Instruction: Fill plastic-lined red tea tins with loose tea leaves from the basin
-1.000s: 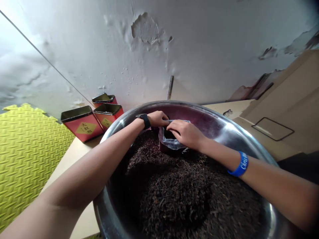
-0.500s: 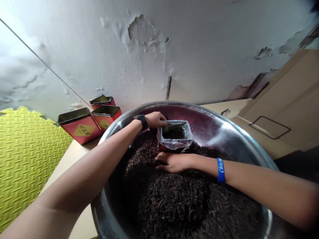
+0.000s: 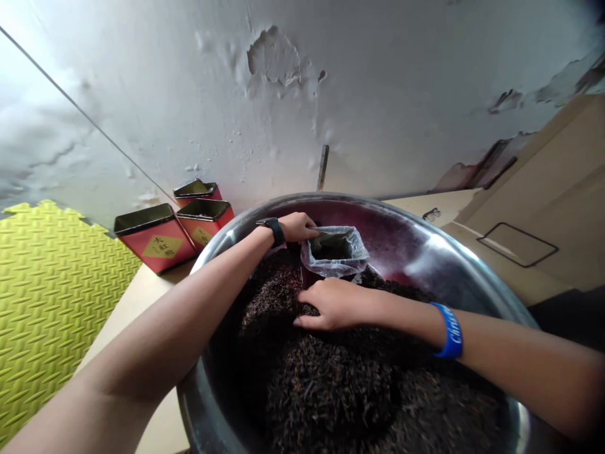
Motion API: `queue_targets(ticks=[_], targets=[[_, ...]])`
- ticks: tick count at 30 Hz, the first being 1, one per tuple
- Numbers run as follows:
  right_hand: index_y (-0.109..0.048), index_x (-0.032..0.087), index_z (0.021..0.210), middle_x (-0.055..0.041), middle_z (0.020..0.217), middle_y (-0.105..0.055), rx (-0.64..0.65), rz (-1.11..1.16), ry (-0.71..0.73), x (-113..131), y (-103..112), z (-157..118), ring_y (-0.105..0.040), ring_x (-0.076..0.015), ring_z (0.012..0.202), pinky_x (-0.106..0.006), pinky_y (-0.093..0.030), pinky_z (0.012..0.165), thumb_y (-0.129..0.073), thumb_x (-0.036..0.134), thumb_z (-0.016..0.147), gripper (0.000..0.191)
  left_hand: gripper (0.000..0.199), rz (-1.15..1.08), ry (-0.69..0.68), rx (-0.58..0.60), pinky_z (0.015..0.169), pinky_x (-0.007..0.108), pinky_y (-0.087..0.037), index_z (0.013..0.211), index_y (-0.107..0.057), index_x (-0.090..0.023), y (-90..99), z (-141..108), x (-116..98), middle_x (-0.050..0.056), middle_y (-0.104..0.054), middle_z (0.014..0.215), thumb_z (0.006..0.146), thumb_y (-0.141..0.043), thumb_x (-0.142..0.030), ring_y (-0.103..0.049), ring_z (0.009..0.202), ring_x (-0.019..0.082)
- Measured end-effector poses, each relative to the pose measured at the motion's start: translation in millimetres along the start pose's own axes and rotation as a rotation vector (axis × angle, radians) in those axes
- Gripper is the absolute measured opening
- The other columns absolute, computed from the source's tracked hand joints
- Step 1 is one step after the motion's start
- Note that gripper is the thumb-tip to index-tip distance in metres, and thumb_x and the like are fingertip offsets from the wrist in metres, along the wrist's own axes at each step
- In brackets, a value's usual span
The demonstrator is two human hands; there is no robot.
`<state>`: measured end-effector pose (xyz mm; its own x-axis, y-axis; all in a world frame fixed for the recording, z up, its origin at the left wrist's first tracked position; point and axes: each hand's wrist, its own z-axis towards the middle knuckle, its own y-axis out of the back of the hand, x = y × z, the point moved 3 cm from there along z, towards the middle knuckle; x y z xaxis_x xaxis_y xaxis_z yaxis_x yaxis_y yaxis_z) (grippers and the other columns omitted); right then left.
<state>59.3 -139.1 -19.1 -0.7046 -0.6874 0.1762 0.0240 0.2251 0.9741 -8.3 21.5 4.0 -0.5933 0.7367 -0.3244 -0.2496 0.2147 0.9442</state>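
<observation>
At the far side of the big stainless steel basin (image 3: pixel 416 243), a clear plastic liner (image 3: pixel 334 252) stands open inside a red tin (image 3: pixel 308 275), sunk upright among the dark loose tea leaves (image 3: pixel 331 391) that fill most of the bowl. Something dark lies at the bottom of the liner. The person's left hand (image 3: pixel 295 227), a black watch (image 3: pixel 274 231) on its wrist, reaches the liner's left side, its fingers (image 3: pixel 307 228) closed together and hooked over the rim. The right hand (image 3: pixel 335 306), with a blue wristband (image 3: pixel 447 331) above it, lies on the leaves just in front of the tin. Its fingers sit slightly apart, tips pushed into the heap, and I cannot tell whether they hold any leaves.

Beyond the basin, at the left corner of the beige tabletop (image 3: pixel 142 321), three red tins with gold labels (image 3: pixel 155 239) stand close together against the peeling plaster wall (image 3: pixel 189 94). A yellow-green foam mat (image 3: pixel 51 321) lies past the tabletop's left edge, and a tan cardboard box (image 3: pixel 534 189) leans at the right.
</observation>
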Motion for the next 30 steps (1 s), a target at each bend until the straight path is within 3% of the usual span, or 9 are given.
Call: queue_targets(ticks=[3, 7, 9, 13, 18, 20, 24, 27, 30], targets=[[-0.058, 0.017, 0.089, -0.0082, 0.083, -0.065, -0.146, 0.094, 0.010, 4, 34, -9, -0.058, -0.0189, 0.070, -0.027, -0.038, 0.059, -0.035, 0.054, 0.084, 0.044, 0.037, 0.009, -0.003, 0.005, 0.052, 0.020, -0.033, 0.087, -0.069, -0.016, 1.6, -2, -4, 0.001, -0.064, 0.067, 0.074, -0.046, -0.042, -0.050, 0.057, 0.010], [-0.055, 0.016, 0.101, -0.0097, 0.098, -0.063, -0.458, 0.053, -0.129, -20, 65, -19, -0.057, -0.0208, 0.085, -0.029, -0.039, 0.069, -0.035, 0.050, 0.086, 0.042, 0.034, -0.004, -0.021, 0.018, 0.051, 0.020, -0.032, 0.086, -0.069, -0.015, 2.8, -5, -10, 0.001, -0.063, 0.067, 0.071, -0.049, -0.038, -0.049, 0.058, 0.010], [-0.054, 0.016, 0.106, -0.0101, 0.103, -0.061, -0.517, -0.022, -0.188, -39, 64, -17, -0.055, -0.0224, 0.091, -0.031, -0.039, 0.074, -0.037, 0.048, 0.086, 0.041, 0.032, -0.019, -0.025, 0.020, 0.052, 0.020, -0.032, 0.085, -0.069, -0.015, 2.9, -5, -13, 0.001, -0.063, 0.069, 0.070, -0.051, -0.035, -0.049, 0.059, 0.011], [-0.061, 0.018, 0.098, -0.0080, 0.102, -0.062, -0.400, -0.081, -0.191, -63, 47, -10, -0.055, -0.0225, 0.093, -0.033, -0.040, 0.078, -0.044, 0.042, 0.084, 0.032, 0.035, -0.037, -0.020, 0.017, 0.051, 0.020, -0.032, 0.083, -0.069, -0.015, 2.1, -5, -14, 0.001, -0.062, 0.065, 0.074, -0.046, -0.039, -0.049, 0.058, 0.010], [-0.061, 0.015, 0.089, -0.0065, 0.090, -0.063, -0.650, 0.083, -0.091, -28, 60, -21, -0.055, -0.0167, 0.083, -0.030, -0.040, 0.078, -0.038, 0.033, 0.088, 0.029, 0.036, -0.037, -0.017, 0.019, 0.052, 0.020, -0.033, 0.084, -0.069, -0.015, 1.0, -5, -11, 0.001, -0.064, 0.069, 0.073, -0.047, -0.041, -0.051, 0.060, 0.011], [-0.061, 0.016, 0.090, -0.0049, 0.086, -0.063, -0.568, 0.192, 0.037, -6, 56, -22, -0.056, -0.0145, 0.079, -0.027, -0.041, 0.075, -0.037, 0.033, 0.089, 0.029, 0.036, -0.034, -0.004, 0.004, 0.053, 0.020, -0.034, 0.086, -0.069, -0.015, 0.7, -5, -9, 0.002, -0.065, 0.070, 0.073, -0.047, -0.040, -0.051, 0.060, 0.011], [-0.057, 0.017, 0.110, -0.0094, 0.106, -0.060, -0.118, 0.182, 0.288, 11, 15, -11, -0.054, -0.0198, 0.098, -0.030, -0.041, 0.085, -0.046, 0.047, 0.083, 0.041, 0.035, -0.023, 0.014, -0.018, 0.053, 0.021, -0.034, 0.088, -0.069, -0.017, -0.9, -3, -5, 0.002, -0.065, 0.071, 0.074, -0.046, -0.040, -0.052, 0.059, 0.011], [-0.047, 0.011, 0.124, -0.0171, 0.127, -0.047, 0.085, 0.194, 0.150, -6, -13, -3, -0.044, -0.0263, 0.115, -0.035, -0.034, 0.095, -0.043, 0.055, 0.081, 0.062, 0.036, -0.023, 0.012, -0.006, 0.052, 0.021, -0.034, 0.086, -0.069, -0.017, -2.8, -1, -2, 0.001, -0.063, 0.067, 0.074, -0.046, -0.041, -0.051, 0.057, 0.011], [-0.043, 0.006, 0.127, -0.0187, 0.129, -0.045, 0.256, 0.302, 0.063, -12, -24, -1, -0.044, -0.0269, 0.116, -0.034, -0.035, 0.095, -0.036, 0.056, 0.084, 0.067, 0.037, -0.022, 0.018, -0.003, 0.052, 0.021, -0.033, 0.085, -0.069, -0.017, -3.9, 1, 0, 0.001, -0.061, 0.062, 0.074, -0.045, -0.043, -0.050, 0.056, 0.011]])
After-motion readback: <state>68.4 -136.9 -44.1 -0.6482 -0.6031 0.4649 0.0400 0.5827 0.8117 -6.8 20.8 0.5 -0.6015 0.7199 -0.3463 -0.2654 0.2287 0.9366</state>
